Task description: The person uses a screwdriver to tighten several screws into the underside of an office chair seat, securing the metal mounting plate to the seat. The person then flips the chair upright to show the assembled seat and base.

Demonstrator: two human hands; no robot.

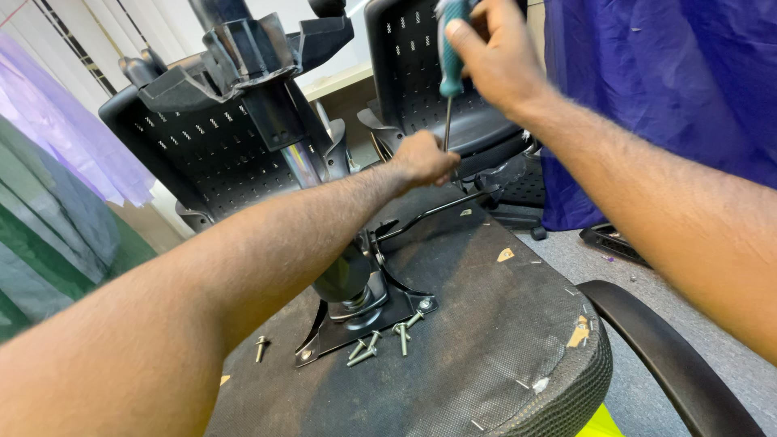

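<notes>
Right hand (494,61) grips the teal-handled screwdriver (450,61) upright, top centre of frame, shaft pointing straight down. Left hand (422,158) is curled just below, pinching around the tip, so it's the nearer one to the upturned chair seat (486,324).

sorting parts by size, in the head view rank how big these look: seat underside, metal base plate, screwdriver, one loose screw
Largest to smallest, as they look:
1. seat underside
2. base plate
3. screwdriver, partly hidden by the right hand; its full length is unsure, so its place against the plate is unsure
4. loose screw

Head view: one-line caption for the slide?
Right hand drives a teal-handled screwdriver at an upturned office chair's underside while the left hand steadies its tip; loose bolts beside the mounting plate.
</notes>
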